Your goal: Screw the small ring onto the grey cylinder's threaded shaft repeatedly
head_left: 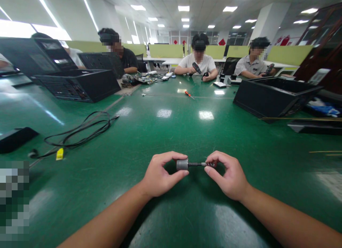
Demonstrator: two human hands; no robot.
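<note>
Between my hands, above the green tabletop, lies a level metal shaft tool (196, 164). It has a thick grey cylinder at its left end, a thin dark rod in the middle and a dark spiral-looking piece at its right end. My left hand (165, 175) grips the grey cylinder between thumb and fingers. With thumb and fingertips, my right hand (228, 175) pinches the right end near the spiral part, which is partly hidden by the fingers. What kind of tool this is, I cannot make out for certain.
An orange-handled screwdriver (189, 95) lies farther up the green table (171, 134). Left are a coiled black cable (80, 130) with a yellow tag and an open black computer case (88, 84). Another black case (272, 98) stands right. Co-workers sit across; one holds a power drill (197, 68).
</note>
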